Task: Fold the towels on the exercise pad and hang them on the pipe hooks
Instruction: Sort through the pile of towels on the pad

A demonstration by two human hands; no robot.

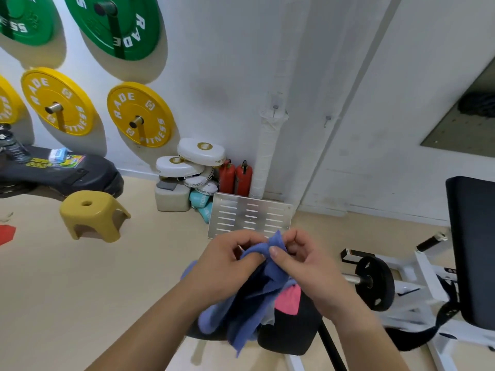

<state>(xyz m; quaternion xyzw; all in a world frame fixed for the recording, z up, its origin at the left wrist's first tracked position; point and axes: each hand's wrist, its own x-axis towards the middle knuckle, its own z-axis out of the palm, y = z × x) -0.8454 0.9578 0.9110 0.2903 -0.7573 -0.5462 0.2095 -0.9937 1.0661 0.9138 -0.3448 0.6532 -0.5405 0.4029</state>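
Towel [257,298], the blue one, is pinched at its top edge by the fingers of your left hand [227,266] and right hand [302,263], hanging below them over the black pad [289,333]. You look to be finding corners for a fold; next, spread it flat under your fingers.

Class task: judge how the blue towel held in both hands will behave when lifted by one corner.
The blue towel probably flops: it hangs in loose folds below the left hand and right hand. It seems light, since fingertip pinches hold it. It likely won't slip; the cloth looks soft.
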